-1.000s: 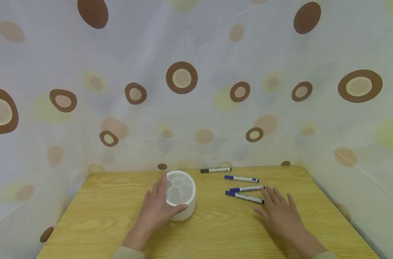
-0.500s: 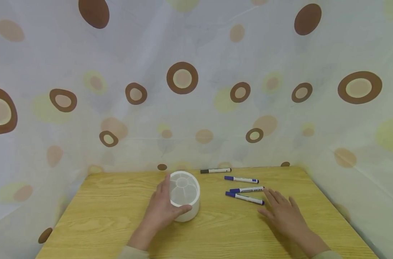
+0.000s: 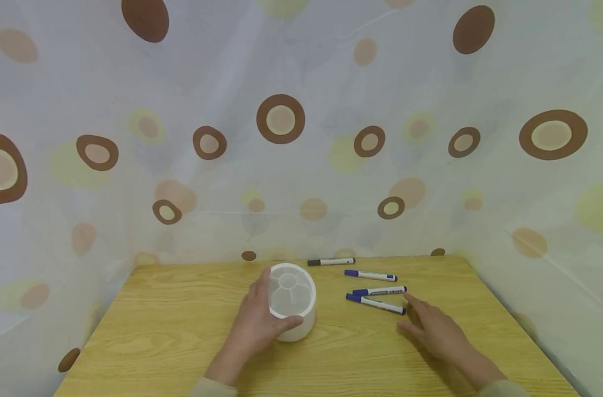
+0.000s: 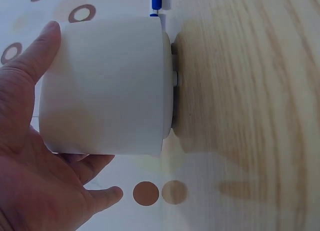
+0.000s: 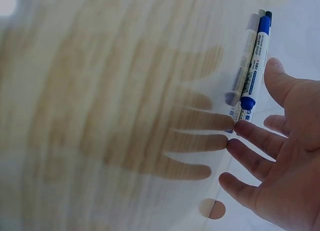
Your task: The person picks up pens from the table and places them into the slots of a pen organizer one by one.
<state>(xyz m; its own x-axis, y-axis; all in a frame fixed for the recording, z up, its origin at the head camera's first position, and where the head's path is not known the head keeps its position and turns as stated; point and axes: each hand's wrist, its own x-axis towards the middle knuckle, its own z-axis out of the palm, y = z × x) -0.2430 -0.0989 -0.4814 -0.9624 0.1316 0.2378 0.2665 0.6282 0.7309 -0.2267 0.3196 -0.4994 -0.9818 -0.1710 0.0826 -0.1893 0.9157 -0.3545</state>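
Observation:
My left hand (image 3: pixel 251 325) holds a round white pen holder (image 3: pixel 308 322) by its left side, thumb at the front and fingers behind. Its top is divided into compartments round a small middle ring, with no pens seen inside. The left wrist view shows the white wall of the pen holder (image 4: pixel 105 86) upright, its base at the tabletop. My right hand (image 3: pixel 437 333), fingers spread and holding nothing, hovers low by the right ends of two blue-capped markers, the front marker (image 3: pixel 380 305) and the one behind it (image 3: pixel 385 290). Whether a fingertip touches a marker I cannot tell.
Another blue-capped marker (image 3: pixel 373 275) lies farther back, and a black-capped marker (image 3: pixel 333 262) lies by the table's back edge. The wood-grain table (image 3: pixel 157 331) meets a spotted curtain (image 3: pixel 321 176) at the back and sides.
My left hand has moved the pen holder to the right along the table. My right hand has drawn back slightly to the right, away from the markers, which lie unmoved.

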